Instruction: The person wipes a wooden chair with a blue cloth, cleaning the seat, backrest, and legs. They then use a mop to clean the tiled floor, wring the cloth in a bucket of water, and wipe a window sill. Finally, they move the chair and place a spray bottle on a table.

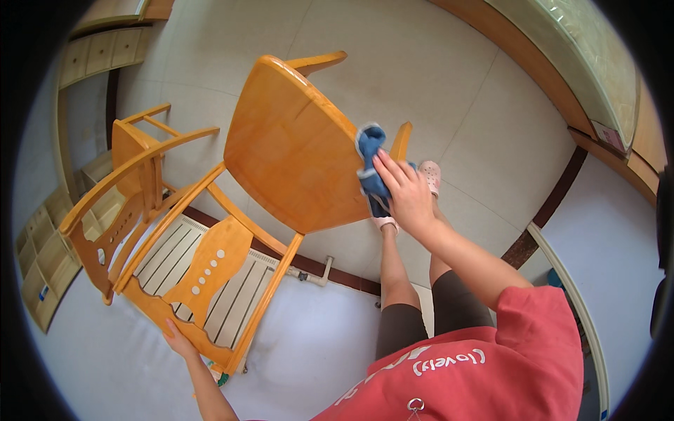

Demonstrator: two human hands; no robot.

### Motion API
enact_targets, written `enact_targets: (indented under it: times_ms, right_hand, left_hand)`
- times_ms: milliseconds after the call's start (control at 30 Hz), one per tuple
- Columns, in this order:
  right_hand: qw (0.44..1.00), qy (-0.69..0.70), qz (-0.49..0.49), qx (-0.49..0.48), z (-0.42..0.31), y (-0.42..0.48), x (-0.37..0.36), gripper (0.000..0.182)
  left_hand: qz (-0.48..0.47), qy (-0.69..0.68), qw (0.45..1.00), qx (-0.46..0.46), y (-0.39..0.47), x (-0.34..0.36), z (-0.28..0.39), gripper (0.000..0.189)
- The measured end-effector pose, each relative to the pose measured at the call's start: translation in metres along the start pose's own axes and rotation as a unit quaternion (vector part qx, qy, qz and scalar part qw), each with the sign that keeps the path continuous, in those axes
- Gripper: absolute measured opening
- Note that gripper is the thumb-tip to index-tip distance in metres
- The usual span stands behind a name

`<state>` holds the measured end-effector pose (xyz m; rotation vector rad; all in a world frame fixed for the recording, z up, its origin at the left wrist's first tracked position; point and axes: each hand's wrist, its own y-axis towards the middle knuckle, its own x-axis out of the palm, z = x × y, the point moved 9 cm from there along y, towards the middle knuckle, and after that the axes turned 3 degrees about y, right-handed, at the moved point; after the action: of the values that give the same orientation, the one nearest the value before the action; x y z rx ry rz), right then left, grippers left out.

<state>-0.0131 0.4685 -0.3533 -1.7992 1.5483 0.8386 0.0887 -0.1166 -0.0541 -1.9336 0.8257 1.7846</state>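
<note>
A varnished wooden chair (295, 152) stands before me, its broad seat and slatless backrest in view. The backrest has a shaped centre splat (213, 263) pierced by a row of round holes. At the lower left, my left hand (181, 342) grips the top rail (152, 305) of the backrest; part of its grip is hidden. My right hand (408, 197) holds a bunched blue cloth (373, 152) with pale edging against the seat's right edge. Some of the cloth hangs down beside that edge, and a chair leg (402, 141) shows just beyond it.
A second wooden chair (134, 158) stands close on the left. Behind the backrest is a white slatted radiator (163, 252) with a pipe (321, 279) along the wall. Wooden shelving (47, 252) lines the far left. A wood-edged bed or couch (584, 63), seemingly plastic-covered, borders the upper right.
</note>
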Motion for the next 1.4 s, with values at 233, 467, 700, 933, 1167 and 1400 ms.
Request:
enact_targets:
  times_ms: [233, 467, 700, 933, 1167, 1400]
  right_hand:
    - [0.992, -0.024, 0.126, -0.016, -0.037, 0.193, 0.018, 0.051]
    - [0.999, -0.044, 0.031, -0.007, -0.028, 0.070, 0.016, 0.056]
    - [0.997, -0.068, 0.045, 0.001, -0.024, 0.138, 0.016, 0.055]
    - [0.970, -0.124, -0.132, -0.163, -0.064, 0.038, 0.051, 0.052]
    - [0.964, -0.211, 0.032, -0.159, -0.101, 0.239, 0.082, 0.048]
    - [0.980, 0.111, 0.120, 0.113, -0.040, 0.172, 0.033, 0.064]
  left_hand:
    - [0.016, -0.020, 0.998, 0.065, 0.032, 0.005, -0.005, 0.044]
    - [0.009, 0.040, 0.999, 0.004, 0.024, 0.004, -0.046, 0.054]
    - [0.018, -0.015, 0.999, 0.037, 0.032, -0.001, -0.002, 0.062]
    - [-0.006, 0.010, 1.000, -0.009, 0.028, 0.005, -0.022, 0.064]
    - [0.036, 0.044, 0.997, 0.048, 0.048, 0.005, -0.018, 0.063]
    - [0.009, -0.030, 0.999, 0.027, 0.069, 0.031, -0.067, 0.062]
